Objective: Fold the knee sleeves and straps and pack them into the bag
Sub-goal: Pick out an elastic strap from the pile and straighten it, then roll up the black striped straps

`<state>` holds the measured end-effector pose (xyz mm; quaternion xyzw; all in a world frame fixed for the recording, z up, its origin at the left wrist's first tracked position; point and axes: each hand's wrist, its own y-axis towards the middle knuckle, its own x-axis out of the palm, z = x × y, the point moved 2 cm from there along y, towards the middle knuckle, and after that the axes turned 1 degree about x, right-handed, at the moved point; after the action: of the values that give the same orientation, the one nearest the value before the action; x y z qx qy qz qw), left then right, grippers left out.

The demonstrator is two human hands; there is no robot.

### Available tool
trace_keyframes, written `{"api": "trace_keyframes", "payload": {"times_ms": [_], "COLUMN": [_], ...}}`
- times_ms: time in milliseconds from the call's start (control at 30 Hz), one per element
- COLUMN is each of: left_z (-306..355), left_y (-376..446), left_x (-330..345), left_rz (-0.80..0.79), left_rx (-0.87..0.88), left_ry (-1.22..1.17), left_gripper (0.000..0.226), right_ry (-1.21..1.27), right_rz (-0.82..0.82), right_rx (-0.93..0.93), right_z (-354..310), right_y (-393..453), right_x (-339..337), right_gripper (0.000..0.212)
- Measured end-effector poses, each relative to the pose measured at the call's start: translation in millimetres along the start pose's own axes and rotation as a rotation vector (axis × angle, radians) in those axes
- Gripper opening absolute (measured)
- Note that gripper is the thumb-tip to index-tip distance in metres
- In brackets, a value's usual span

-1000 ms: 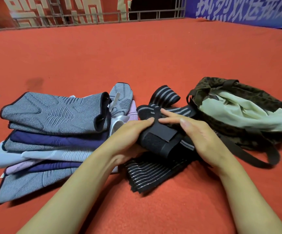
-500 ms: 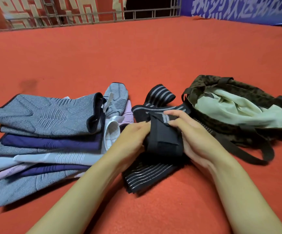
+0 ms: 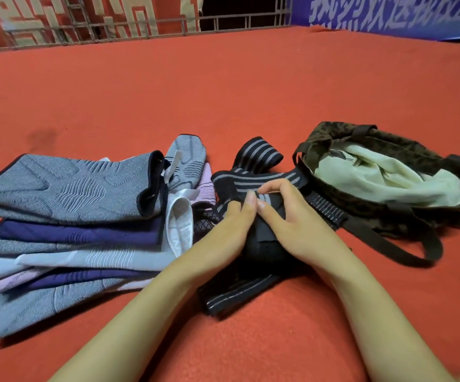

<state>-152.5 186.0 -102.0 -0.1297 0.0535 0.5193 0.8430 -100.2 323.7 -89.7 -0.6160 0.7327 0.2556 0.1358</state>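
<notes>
Both hands — left hand (image 3: 223,230), right hand (image 3: 292,224) — clamp the rolled strap (image 3: 261,244); loosened, it may unroll before reaching the bag (image 3: 388,205) at 2 o'clock.

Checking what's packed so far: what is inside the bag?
The open bag shows only its crumpled pale green lining. No knee sleeve or strap is visible inside; the lining's folds hide the bottom, so anything beneath cannot be seen.

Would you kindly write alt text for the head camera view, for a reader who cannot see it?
Two bare hands, left hand and right hand, grip a black strap between them on a red carpet. A stack of folded grey, navy and pale knee sleeves lies to the left, and an open dark bag with a pale lining sits to the right.
</notes>
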Motion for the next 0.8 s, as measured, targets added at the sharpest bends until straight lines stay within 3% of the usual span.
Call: {"api": "trace_keyframes", "payload": {"times_ms": [100, 200, 267, 433, 500, 567, 667, 800], "left_z": [1, 4, 12, 20, 11, 2, 0, 0], "left_y": [-6, -24, -27, -33, -29, -21, -8, 10], "left_x": [-3, -15, -33, -87, -100, -107, -119, -136], "left_rz": [-0.059, -0.217, -0.208, -0.262, -0.281, -0.282, -0.173, 0.024], "left_rx": [0.005, 0.106, 0.109, 0.08, 0.098, 0.13, 0.199, 0.297], "left_ry": [0.225, 0.098, 0.118, 0.043, 0.016, 0.009, -0.044, -0.106], "left_gripper": [0.051, 0.041, 0.027, 0.033, 0.033, 0.031, 0.026, 0.022], "right_ry": [-0.11, -0.213, -0.276, -0.561, -0.685, -0.692, -0.561, -0.554], "right_rz": [-0.041, -0.008, 0.058, 0.089, 0.173, 0.246, 0.127, -0.048], "right_rx": [-0.091, -0.1, -0.028, 0.219, 0.158, -0.026, -0.257, -0.263], "right_z": [4, 15, 29, 48, 43, 32, 23, 16], "right_y": [3, 7, 9, 12, 11, 8, 9, 23], "right_x": [-13, -39, -56, -61, -53, -46, -29, 1], "right_gripper": [0.022, 0.024, 0.02, 0.008, 0.01, 0.019, 0.021, 0.034]}}
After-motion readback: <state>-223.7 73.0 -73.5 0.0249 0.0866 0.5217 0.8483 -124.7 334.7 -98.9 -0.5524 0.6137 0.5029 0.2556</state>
